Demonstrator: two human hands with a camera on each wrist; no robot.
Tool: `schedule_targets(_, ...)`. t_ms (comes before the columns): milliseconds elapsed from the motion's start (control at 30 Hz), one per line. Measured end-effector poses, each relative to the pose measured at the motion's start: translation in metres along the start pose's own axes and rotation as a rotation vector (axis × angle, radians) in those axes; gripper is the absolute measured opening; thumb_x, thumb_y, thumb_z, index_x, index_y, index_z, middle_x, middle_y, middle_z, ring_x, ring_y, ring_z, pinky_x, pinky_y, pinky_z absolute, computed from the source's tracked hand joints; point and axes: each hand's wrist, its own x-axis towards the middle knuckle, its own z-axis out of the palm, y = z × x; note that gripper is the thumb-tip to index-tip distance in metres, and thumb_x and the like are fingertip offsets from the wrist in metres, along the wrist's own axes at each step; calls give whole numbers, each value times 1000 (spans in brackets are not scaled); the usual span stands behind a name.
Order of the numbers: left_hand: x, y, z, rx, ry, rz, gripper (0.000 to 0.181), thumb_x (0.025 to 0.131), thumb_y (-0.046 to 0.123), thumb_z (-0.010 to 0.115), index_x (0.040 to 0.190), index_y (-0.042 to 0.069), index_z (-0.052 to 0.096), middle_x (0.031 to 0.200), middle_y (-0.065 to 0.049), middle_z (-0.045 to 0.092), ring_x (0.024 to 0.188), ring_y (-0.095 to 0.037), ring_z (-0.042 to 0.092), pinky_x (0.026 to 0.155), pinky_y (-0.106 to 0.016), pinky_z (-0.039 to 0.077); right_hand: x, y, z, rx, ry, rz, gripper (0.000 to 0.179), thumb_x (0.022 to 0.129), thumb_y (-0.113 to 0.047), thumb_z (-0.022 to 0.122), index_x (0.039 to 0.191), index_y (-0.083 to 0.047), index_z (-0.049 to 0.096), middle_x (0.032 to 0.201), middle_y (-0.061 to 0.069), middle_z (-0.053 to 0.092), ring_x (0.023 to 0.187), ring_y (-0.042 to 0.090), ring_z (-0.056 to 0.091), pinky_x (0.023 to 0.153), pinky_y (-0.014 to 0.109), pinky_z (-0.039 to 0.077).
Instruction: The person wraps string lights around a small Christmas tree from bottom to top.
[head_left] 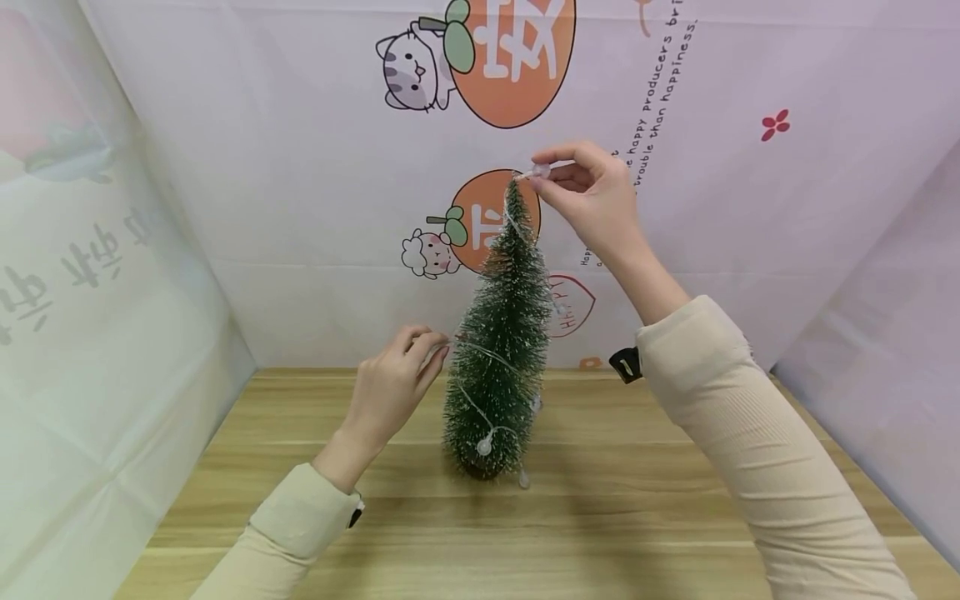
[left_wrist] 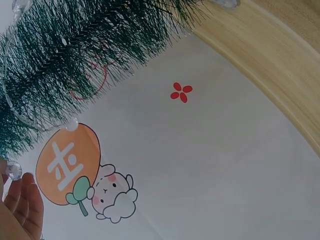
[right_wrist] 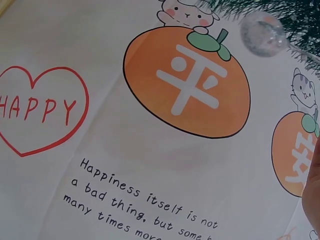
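A small frosted artificial Christmas tree stands upright on the table. A thin clear string of bulb lights winds around it. My right hand pinches a clear round bulb between thumb and fingers at the treetop. At the tree's left side, about mid-height, my left hand pinches part of the light string. Fingers and a clear bulb show at the left wrist view's lower left edge. One bulb hangs low on the tree's front. In the right wrist view a bulb hangs beside the branches.
The wood-grain table spreads around the tree's base. Behind it hangs a white cloth printed with oranges, cartoon animals and lettering. More white cloth closes off the left side. Another bulb dangles near the tree's foot.
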Motion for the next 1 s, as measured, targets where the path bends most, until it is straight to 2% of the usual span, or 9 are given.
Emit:
schedule_targets(100, 1, 1, 0, -3, -3, -1, 15, 83, 13, 72, 96, 11, 67, 93, -3, 65, 51, -10, 59, 37, -18, 39, -4, 2, -2, 13, 8, -34, 22, 86, -2, 67, 106, 5, 66, 96, -12, 60, 84, -1, 64, 80, 15, 53)
schedule_targets(333, 1, 1, 0, -1, -10, 2, 13, 84, 14, 71, 96, 11, 67, 93, -3, 65, 51, -11, 58, 37, -18, 39, -12, 2, -7, 89, 18, -114, 20, 84, 5, 64, 101, -4, 69, 97, -3, 64, 83, 0, 63, 82, 17, 54)
schedule_targets(433, 1, 1, 1, -4, -14, 4, 13, 84, 13, 70, 96, 11, 67, 93, -3, 65, 51, -11, 58, 37, -18, 39, -16, 1, -9, 83, 22, -168, 20, 83, 8, 64, 101, 0, 68, 98, 1, 65, 83, 0, 63, 82, 18, 54)
schedule_targets(500, 1, 1, 1, -5, -16, 4, 13, 84, 13, 70, 96, 11, 67, 93, -3, 65, 51, -11, 58, 37, -18, 39, -19, 0, -9, 58, 30, -204, 19, 82, 10, 64, 100, 3, 68, 98, 0, 65, 83, 0, 63, 81, 18, 55)
schedule_targets(633, 2, 3, 1, -7, -21, 6, 13, 85, 12, 70, 97, 11, 67, 93, -3, 65, 52, -11, 59, 38, -18, 40, -25, -2, -11, 9, 36, -263, 18, 81, 11, 65, 99, 10, 66, 97, -10, 61, 82, 0, 62, 78, 17, 55)
schedule_targets(733, 2, 4, 1, -7, -23, 6, 13, 85, 12, 70, 97, 10, 67, 93, -4, 65, 52, -11, 59, 38, -18, 40, -30, -4, -10, -5, 14, -308, 19, 81, 12, 65, 100, 14, 65, 99, -17, 57, 84, 0, 61, 78, 17, 55)
schedule_targets(867, 2, 4, 2, -3, -20, 6, 13, 84, 12, 70, 97, 10, 67, 94, -4, 65, 52, -11, 59, 37, -18, 40, -33, -6, -9, -7, -18, -362, 19, 82, 12, 62, 101, 16, 64, 101, -18, 56, 87, -1, 59, 80, 17, 55)
schedule_targets(933, 2, 4, 2, 0, -19, 6, 13, 85, 12, 70, 97, 10, 67, 94, -4, 66, 52, -11, 60, 37, -18, 40, -34, -7, -8, -3, -22, -372, 19, 82, 13, 62, 101, 16, 64, 100, -15, 57, 86, -1, 59, 79, 16, 55)
schedule_targets(1000, 2, 4, 2, 1, -20, 8, 13, 85, 12, 70, 97, 10, 67, 94, -4, 66, 52, -11, 60, 38, -18, 40, -36, -8, -6, -17, -22, -376, 20, 81, 12, 64, 102, 15, 63, 99, -5, 60, 86, -3, 59, 79, 16, 55)
